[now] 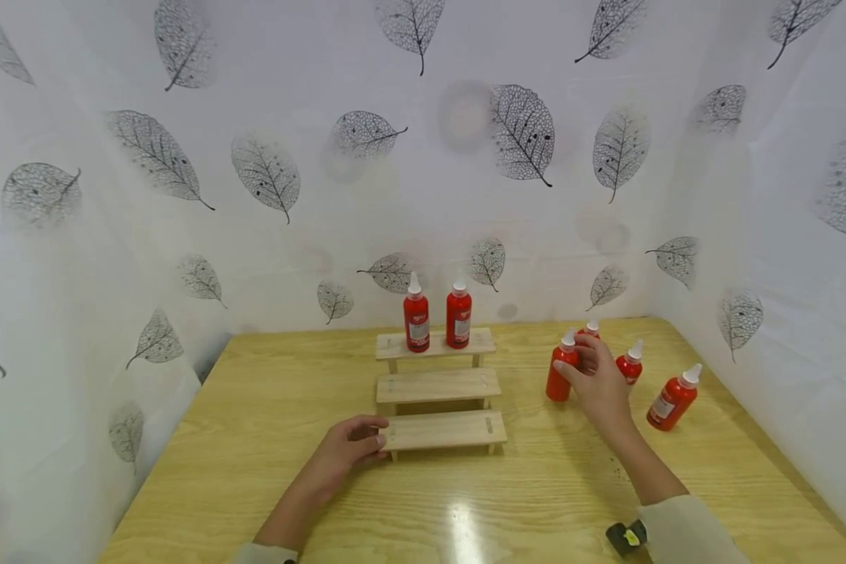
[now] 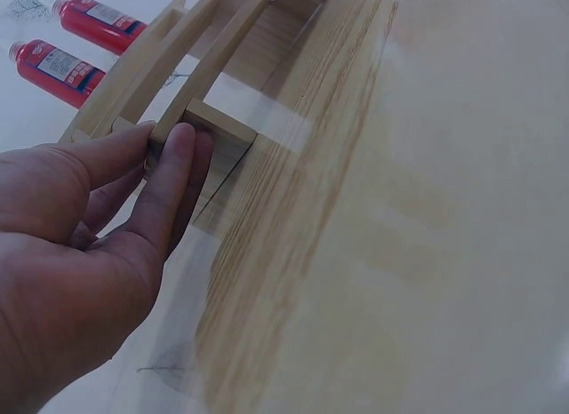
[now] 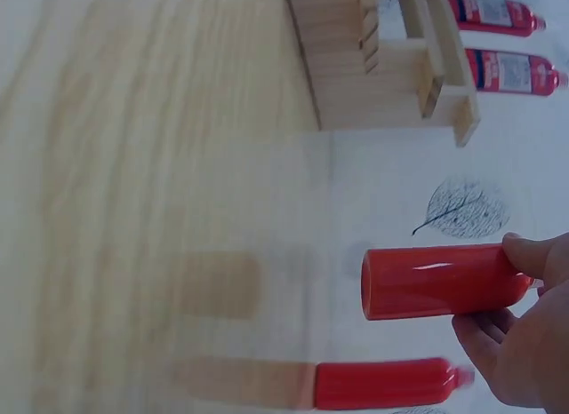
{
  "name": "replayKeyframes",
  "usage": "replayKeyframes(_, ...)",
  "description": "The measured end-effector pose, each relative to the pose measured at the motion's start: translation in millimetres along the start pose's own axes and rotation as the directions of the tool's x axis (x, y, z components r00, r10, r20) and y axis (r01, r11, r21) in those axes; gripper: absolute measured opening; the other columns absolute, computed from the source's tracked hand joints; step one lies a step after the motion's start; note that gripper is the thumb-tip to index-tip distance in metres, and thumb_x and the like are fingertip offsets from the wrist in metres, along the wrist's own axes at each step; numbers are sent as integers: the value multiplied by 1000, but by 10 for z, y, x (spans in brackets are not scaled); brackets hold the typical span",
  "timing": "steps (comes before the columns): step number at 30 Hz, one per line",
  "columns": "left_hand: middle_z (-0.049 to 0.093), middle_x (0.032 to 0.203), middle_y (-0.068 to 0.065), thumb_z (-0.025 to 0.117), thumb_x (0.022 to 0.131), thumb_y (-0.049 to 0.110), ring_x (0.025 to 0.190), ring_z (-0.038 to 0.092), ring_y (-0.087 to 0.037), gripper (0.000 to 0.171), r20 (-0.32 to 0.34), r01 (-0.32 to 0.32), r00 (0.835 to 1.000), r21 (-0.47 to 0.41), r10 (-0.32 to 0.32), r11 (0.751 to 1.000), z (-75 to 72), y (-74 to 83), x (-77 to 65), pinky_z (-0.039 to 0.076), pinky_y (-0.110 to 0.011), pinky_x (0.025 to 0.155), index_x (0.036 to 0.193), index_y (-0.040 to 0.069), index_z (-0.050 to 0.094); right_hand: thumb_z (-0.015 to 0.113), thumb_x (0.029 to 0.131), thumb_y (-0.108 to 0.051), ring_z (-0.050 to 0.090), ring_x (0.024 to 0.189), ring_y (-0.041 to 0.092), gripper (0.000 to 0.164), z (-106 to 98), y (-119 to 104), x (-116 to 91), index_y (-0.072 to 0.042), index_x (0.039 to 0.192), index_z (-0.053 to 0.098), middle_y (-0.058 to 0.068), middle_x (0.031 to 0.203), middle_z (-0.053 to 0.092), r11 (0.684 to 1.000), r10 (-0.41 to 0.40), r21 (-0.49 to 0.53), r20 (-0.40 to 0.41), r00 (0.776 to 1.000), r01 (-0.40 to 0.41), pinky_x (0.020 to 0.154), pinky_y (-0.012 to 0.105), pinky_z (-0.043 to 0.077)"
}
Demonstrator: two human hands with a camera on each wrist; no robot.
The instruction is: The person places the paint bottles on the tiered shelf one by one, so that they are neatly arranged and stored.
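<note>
My right hand [image 1: 601, 385] grips a red squeeze bottle [image 1: 558, 376] with a white pointed cap by its upper part. In the right wrist view the held bottle [image 3: 436, 281] shows its bare base, clear of the table. My left hand [image 2: 116, 218] pinches the left end of the lowest step of a wooden three-step rack [image 1: 440, 431], thumb and fingers on the board's end. Two like bottles, one on the left [image 1: 417, 319] and one on the right [image 1: 458, 317], stand upright on the rack's top step. Nothing stands on the middle and lowest steps.
Three more red bottles stand right of the rack: one behind my right hand [image 1: 591, 329], one beside it [image 1: 630, 365], one farther right [image 1: 673, 399]. A small black object [image 1: 626, 538] lies by the right sleeve. Leaf-printed white curtain [image 1: 423, 204] encloses the wooden table [image 1: 289, 376].
</note>
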State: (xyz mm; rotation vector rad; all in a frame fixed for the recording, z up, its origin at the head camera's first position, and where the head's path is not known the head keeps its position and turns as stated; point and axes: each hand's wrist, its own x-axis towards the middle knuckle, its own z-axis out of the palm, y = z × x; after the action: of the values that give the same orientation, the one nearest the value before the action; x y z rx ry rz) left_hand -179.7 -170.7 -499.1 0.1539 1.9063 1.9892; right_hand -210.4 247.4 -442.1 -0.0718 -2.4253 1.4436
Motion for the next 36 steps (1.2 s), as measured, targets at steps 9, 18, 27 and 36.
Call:
replayKeyframes(9, 57, 116, -11, 65, 97, 5, 99, 64, -17, 42, 0, 0, 1000, -9, 0, 1000, -9, -18, 17, 62, -33, 96, 134, -10, 53, 72, 95, -26, 64, 116, 33, 55, 192, -388, -93, -11, 143, 47, 15, 134, 60, 988, -139, 79, 44, 989, 135, 86, 3, 50)
replayKeyframes(18, 56, 117, -13, 65, 97, 5, 100, 64, -17, 42, 3, 1, 1000, -14, -1, 1000, -1, -7, 18, 61, -31, 96, 134, -10, 53, 76, 91, -13, 62, 118, 29, 50, 485, -793, -180, -10, 135, 52, 14, 125, 63, 961, -226, 183, 100, 969, 206, 103, 34, 57)
replayKeyframes(27, 58, 115, -11, 66, 97, 5, 99, 64, -17, 42, 1, -6, 1000, -18, 6, 1000, -6, -29, 17, 62, -32, 94, 133, -11, 54, 77, 90, -13, 62, 119, 29, 51, 839, -984, -186, -12, 135, 52, 12, 126, 64, 946, -265, 237, 178, 948, 220, 104, 46, 57)
replayKeyframes(36, 58, 116, -11, 67, 96, 6, 99, 64, -16, 43, 11, -17, 1000, -33, 17, 999, -15, -17, 0, 62, -32, 95, 133, -12, 53, 77, 90, -14, 62, 117, 27, 50, 1217, -1109, -124, -12, 134, 54, 10, 125, 65, 936, -288, 273, 223, 931, 224, 103, 43, 58)
